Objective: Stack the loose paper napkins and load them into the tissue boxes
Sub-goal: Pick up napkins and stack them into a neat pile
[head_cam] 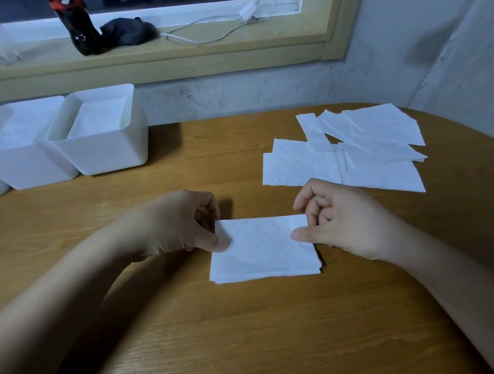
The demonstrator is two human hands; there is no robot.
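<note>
White tissue boxes [107, 157] beyond the left hand [182, 221] hold flat napkins [99, 120]. Both hands pinch the napkin stack [263, 251] by its side edges on the wooden desk [247, 329]; loose napkins [302, 166] lie beyond the right hand [350, 224].

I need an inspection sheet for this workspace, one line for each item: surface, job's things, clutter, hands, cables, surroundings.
Surface: wooden table, with a rounded edge.
Job's things: napkin stack lies in front of the person; loose napkins overlap at far right; white tissue boxes at far left, two visibly holding napkins.
Clutter: dark bottle and dark cloth on the window sill.
Hands: left hand pinches the stack's left edge; right hand pinches its right edge.
Cables: white charger cable on the sill.
Surroundings: grey wall.
</note>
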